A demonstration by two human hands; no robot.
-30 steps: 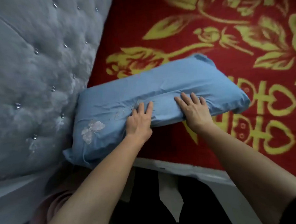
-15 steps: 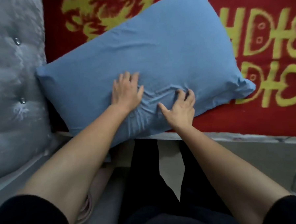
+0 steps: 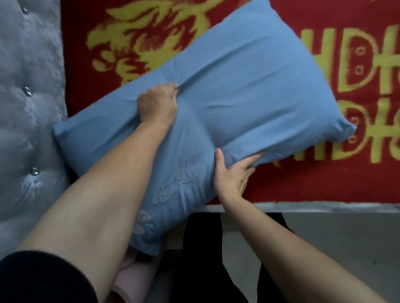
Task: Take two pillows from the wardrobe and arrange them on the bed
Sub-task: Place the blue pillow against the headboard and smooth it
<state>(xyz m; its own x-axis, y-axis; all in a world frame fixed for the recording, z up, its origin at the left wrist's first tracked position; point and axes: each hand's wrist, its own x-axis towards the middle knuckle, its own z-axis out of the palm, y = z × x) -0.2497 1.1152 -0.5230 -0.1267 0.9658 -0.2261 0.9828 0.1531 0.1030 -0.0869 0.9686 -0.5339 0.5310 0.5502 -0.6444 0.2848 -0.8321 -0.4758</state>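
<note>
You are looking down at the side of a bed point(image 3: 336, 205) whose pale grey edge runs across the lower part of the view. Over it lies a red blanket point(image 3: 289, 186) woven with yellow flowers and block characters. To your left stands a grey tufted headboard point(image 3: 18, 103), velvety, set with small shiny studs. Below the bed edge, on your right, is a plain grey floor point(image 3: 350, 247). The light is soft and even, with no hard shadows.
</note>
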